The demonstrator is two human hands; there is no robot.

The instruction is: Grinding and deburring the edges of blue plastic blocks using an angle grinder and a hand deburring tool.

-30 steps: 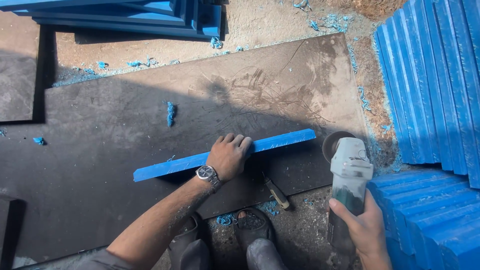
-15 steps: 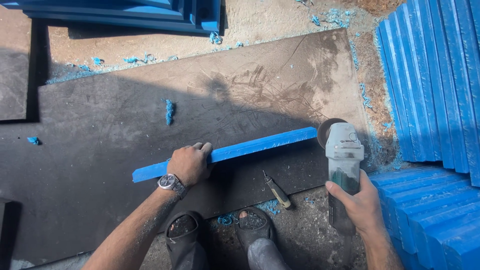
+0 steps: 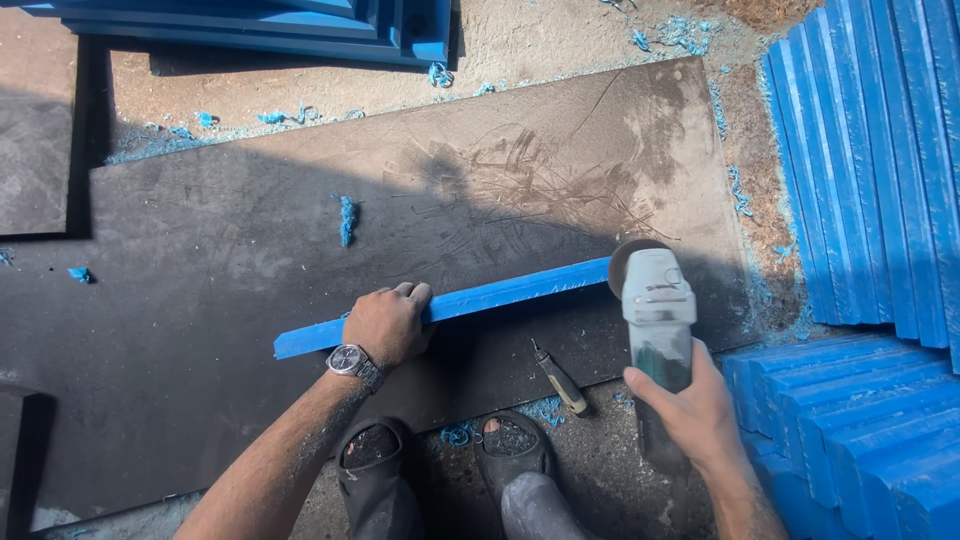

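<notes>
**Grinder at the end of a blue strip**

A long blue strip [image 3: 470, 300] lay slantwise across a dark, scratched board [image 3: 250, 230] on the ground. The left hand [image 3: 385, 325] pressed down on it near its left end, fingers curled over the far edge. At the strip's right end sat the disc of a grey angle grinder [image 3: 655, 310], gripped around its body by the right hand [image 3: 690, 410]. A small screwdriver-like tool [image 3: 558, 377] lay just below the strip. Blue shavings [image 3: 347, 218] dotted the board, and stacked blue strips [image 3: 860, 170] stood at right.
</notes>
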